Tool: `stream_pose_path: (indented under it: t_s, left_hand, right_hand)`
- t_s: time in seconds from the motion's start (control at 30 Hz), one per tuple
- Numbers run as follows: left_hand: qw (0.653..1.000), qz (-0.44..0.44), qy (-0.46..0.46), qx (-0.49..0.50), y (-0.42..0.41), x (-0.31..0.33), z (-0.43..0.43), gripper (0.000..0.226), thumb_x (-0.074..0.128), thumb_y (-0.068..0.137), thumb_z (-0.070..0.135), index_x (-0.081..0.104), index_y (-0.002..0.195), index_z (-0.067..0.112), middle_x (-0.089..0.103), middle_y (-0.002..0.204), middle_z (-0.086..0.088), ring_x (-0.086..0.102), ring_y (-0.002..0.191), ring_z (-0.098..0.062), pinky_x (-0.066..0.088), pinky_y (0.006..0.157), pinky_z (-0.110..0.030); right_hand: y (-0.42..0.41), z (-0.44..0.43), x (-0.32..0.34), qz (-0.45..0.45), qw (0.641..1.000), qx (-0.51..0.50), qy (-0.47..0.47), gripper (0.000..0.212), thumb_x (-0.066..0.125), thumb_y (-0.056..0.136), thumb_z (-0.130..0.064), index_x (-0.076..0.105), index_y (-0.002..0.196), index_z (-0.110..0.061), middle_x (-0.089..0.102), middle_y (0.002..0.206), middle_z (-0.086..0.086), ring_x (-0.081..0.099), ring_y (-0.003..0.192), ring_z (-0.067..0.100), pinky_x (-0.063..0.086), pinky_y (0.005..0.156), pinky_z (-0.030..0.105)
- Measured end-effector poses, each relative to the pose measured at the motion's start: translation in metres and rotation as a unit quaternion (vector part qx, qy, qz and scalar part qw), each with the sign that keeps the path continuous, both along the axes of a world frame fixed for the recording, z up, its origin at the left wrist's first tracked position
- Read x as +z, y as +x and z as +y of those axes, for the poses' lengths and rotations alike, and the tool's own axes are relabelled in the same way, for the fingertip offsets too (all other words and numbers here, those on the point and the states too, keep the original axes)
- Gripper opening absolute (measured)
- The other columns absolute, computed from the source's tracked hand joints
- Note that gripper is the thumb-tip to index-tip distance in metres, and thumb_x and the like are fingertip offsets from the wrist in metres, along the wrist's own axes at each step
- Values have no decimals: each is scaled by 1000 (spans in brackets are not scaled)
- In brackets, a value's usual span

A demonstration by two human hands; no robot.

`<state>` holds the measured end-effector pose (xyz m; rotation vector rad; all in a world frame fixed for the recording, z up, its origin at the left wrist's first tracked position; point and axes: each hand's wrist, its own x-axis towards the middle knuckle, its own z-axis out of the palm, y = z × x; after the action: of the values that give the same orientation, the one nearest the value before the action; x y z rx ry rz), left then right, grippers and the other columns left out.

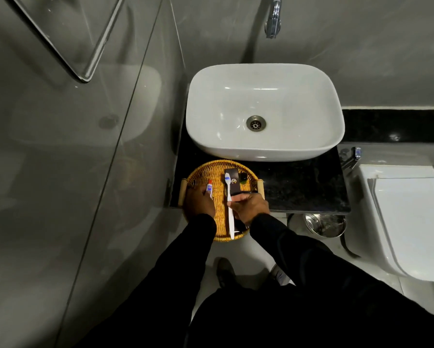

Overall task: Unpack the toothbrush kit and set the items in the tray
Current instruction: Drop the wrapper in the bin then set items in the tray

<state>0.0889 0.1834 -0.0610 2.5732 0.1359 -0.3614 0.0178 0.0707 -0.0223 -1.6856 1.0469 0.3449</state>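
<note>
A round wicker tray (201,172) with wooden handles sits on the black counter's front left corner, partly overhanging the edge. My left hand (199,200) holds a small white toothpaste tube (209,188) with a red cap over the tray's left side. My right hand (251,205) grips a white toothbrush (229,194) around its middle; the blue-bristled head points away from me and the handle end reaches the tray's near rim. A dark kit box (233,183) with a gold logo lies in the tray just right of the brush head.
A small dark bottle (243,177) stands in the tray beside the box. A white basin (265,111) fills the counter behind the tray, under a chrome tap (273,18). A glass panel (85,146) is on the left, a toilet (409,222) and steel bin (325,224) on the right.
</note>
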Motion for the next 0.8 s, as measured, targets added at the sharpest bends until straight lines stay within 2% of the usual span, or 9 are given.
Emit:
stream_pose_path:
  t_s: [0.13, 0.23, 0.37, 0.43, 0.5, 0.6, 0.67, 0.73, 0.8]
  left_hand:
    - [1000, -1, -5, 16, -4, -4, 6, 37, 48, 102, 29, 58, 134, 14, 57, 139, -9, 55, 127, -29, 48, 103, -43]
    - [999, 11, -31, 35, -7, -3, 9, 42, 48, 102, 27, 50, 140, 12, 50, 146, -10, 49, 134, -30, 44, 108, -44]
    - [997, 0, -66, 25, -22, 11, 14, 45, 47, 100, 21, 46, 143, 11, 44, 151, -12, 45, 137, -31, 41, 112, -46]
    - [993, -49, -109, 3, -40, 19, 22, 39, 49, 98, 17, 54, 136, 12, 48, 145, -13, 50, 130, -31, 47, 105, -44]
    - [981, -129, -148, 7, -60, 22, 33, 29, 53, 93, 10, 65, 120, 13, 58, 131, -11, 59, 116, -29, 54, 91, -36]
    - [964, -196, -153, 98, -79, 20, 47, 16, 63, 84, 10, 65, 100, 11, 59, 107, -9, 62, 95, -26, 55, 75, -37]
    - [958, -138, -161, 191, -87, 19, 52, 21, 69, 82, 13, 58, 99, 8, 54, 102, -9, 59, 91, -28, 53, 75, -43]
    - [941, -21, -192, 278, -91, 19, 53, 32, 73, 82, 18, 51, 104, 8, 47, 104, -6, 54, 92, -27, 48, 79, -40]
    - [921, 47, -224, 315, -91, 21, 53, 39, 73, 84, 21, 49, 112, 7, 44, 109, -5, 50, 93, -22, 44, 79, -34]
  right_hand:
    - [13, 5, -9, 24, 998, 30, -49, 19, 74, 87, -30, 75, 104, -22, 72, 107, -1, 66, 93, 16, 55, 89, 29]
    - [21, 15, -18, 52, 993, 61, -92, 29, 74, 85, -37, 72, 110, -21, 74, 109, 3, 70, 97, 21, 58, 91, 35]
    - [29, 25, -20, 56, 989, 96, -95, 18, 72, 88, -32, 72, 104, -23, 70, 107, 1, 68, 101, 21, 56, 94, 36]
    - [33, 28, -22, 51, 989, 94, -100, 19, 72, 88, -33, 70, 102, -21, 71, 106, 2, 67, 99, 21, 57, 91, 37]
    - [38, 32, -21, 54, 988, 100, -105, 23, 73, 87, -35, 69, 103, -19, 71, 104, 5, 67, 97, 21, 58, 89, 38]
    - [42, 35, -21, 67, 985, 107, -122, 28, 72, 87, -35, 70, 108, -16, 72, 106, 7, 68, 97, 22, 58, 86, 34]
    - [43, 35, -19, 72, 981, 112, -140, 30, 71, 89, -35, 69, 110, -14, 71, 108, 8, 68, 100, 23, 58, 87, 35]
    - [44, 34, -18, 79, 981, 108, -140, 30, 69, 91, -31, 68, 112, -11, 70, 109, 9, 68, 101, 25, 58, 87, 34]
    - [44, 35, -17, 83, 981, 106, -141, 29, 68, 92, -28, 67, 114, -10, 70, 112, 11, 68, 103, 25, 55, 84, 32]
